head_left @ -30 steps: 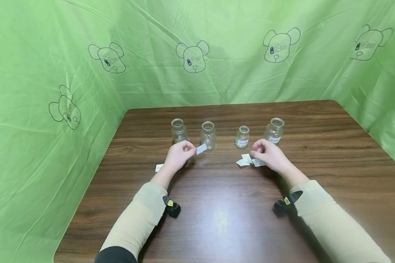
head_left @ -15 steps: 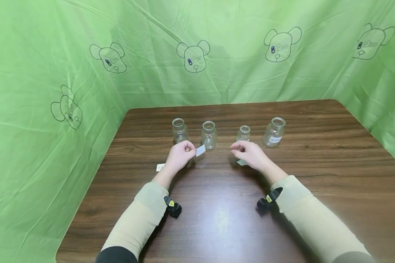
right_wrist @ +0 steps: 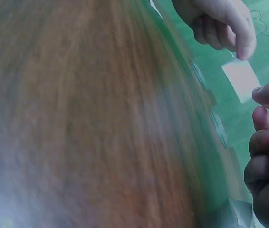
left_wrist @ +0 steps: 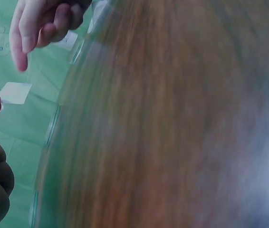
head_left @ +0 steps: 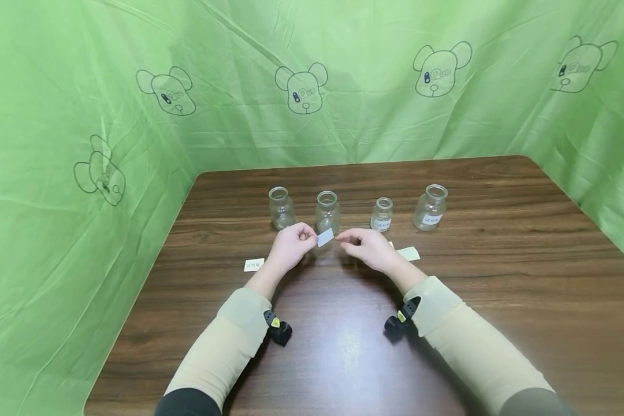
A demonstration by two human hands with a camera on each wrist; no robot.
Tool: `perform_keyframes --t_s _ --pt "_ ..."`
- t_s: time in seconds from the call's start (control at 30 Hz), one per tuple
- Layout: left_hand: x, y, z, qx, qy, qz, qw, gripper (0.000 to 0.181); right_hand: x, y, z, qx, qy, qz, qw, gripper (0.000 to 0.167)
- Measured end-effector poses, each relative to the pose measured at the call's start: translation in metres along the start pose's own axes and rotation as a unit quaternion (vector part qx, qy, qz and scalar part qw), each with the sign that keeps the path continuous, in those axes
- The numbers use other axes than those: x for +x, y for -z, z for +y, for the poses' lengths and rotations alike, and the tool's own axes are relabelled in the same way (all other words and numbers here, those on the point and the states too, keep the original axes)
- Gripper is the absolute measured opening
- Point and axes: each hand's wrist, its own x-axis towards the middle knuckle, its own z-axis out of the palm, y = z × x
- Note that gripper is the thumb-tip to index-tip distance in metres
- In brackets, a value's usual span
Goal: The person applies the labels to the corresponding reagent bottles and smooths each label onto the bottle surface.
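Observation:
Between thumb and finger, my left hand [head_left: 291, 248] pinches a small white label [head_left: 325, 237] above the table, in front of a clear glass jar [head_left: 327, 212]. My right hand [head_left: 368, 248] is just right of the label, its thumb and index finger extended and apart. In the left wrist view a gap shows between the right hand [left_wrist: 46, 21] and the label [left_wrist: 15, 93]. The right wrist view has the right thumb [right_wrist: 267, 92] close by the label's corner [right_wrist: 241, 80]; whether they touch I cannot tell.
A clear jar [head_left: 282, 209] stands at the left. A small jar [head_left: 382, 214] and a larger one [head_left: 430, 208] on the right bear white labels. One written label [head_left: 253, 265] lies at left, pale paper pieces [head_left: 408, 253] at right. Green cloth [head_left: 364, 133] hangs behind.
My right hand has moved left from the paper pieces to beside the held label. The left hand, still pinching that label, has shifted slightly right.

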Motion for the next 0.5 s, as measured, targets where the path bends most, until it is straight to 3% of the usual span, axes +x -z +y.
perform_keyframes --t_s 0.27,0.5 --pt "0.000 -0.006 0.014 -0.015 -0.021 -0.039 0.9989 0.008 0.002 -0.005 -0.002 0.001 0.005 0.006 1.0000 0.024" --pt "0.003 -0.008 0.014 -0.021 -0.027 -0.050 0.9981 0.014 0.005 -0.007 -0.004 0.000 0.010 0.008 0.9999 0.020"
